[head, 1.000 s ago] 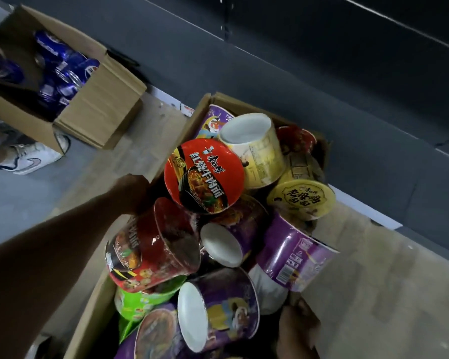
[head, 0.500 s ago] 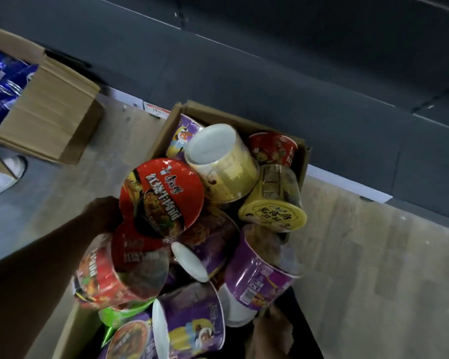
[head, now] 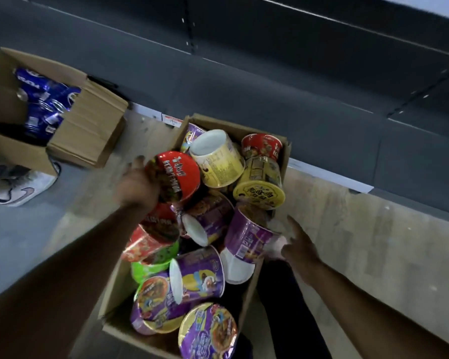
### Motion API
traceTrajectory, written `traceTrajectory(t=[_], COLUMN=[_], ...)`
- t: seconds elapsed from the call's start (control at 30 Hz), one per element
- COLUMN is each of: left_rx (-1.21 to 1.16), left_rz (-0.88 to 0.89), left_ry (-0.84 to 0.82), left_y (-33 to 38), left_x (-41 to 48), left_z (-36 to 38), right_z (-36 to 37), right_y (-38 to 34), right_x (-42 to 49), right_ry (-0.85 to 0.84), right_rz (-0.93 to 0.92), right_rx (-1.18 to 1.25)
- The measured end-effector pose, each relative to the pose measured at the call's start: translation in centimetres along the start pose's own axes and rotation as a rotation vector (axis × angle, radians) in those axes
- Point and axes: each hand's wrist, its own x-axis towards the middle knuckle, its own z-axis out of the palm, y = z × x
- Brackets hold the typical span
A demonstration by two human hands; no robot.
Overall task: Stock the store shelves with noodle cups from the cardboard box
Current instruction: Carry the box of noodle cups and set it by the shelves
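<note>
Left hand (head: 138, 186) grips a red-lidded noodle cup (head: 175, 177) above the full cardboard box (head: 246, 291); right hand (head: 297, 244) is spread wide beside a purple cup (head: 249, 237).

Noodle cups (head: 213, 224) piled in cardboard box (head: 284, 161); can box (head: 88, 130) left.

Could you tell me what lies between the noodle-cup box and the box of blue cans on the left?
In the head view, only bare wood-look floor separates the noodle box from the can box.
</note>
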Motion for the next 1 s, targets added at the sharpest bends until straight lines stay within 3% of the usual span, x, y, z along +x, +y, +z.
traceTrajectory(t=[0.1, 0.2, 0.3, 0.47, 0.63, 1.0], left_rx=[0.015, 0.050, 0.179, 0.167, 0.113, 0.016], left_rz=[0.335, 0.644, 0.798, 0.715, 0.640, 0.526], left_ry=[0.064, -0.161, -0.389, -0.614, -0.613, -0.542], left_y=[4.5, 6.7, 7.3, 6.3, 7.7, 10.5], left_x=[-5.1, -7.8, -9.0, -8.4, -8.6, -10.1], left_z=[-0.2, 2.6, 6.9, 12.0, 12.3, 8.7], right_z=[-0.2, 0.7, 0.7, -1.3, -2.0, -3.9], right_y=[-2.1, -3.1, -3.4, -4.6, -4.7, -6.2], right_x=[-1.1, -0.3, 1.4, 2.6, 2.7, 0.7], right_ry=[-0.111, -0.141, -0.120, -0.229, -0.436, -0.394], right_rz=[-0.097, -0.234, -0.409, -0.480, -0.405, -0.389], right_rx=[-0.072, -0.273, -0.533, -0.577, -0.711, -0.582])
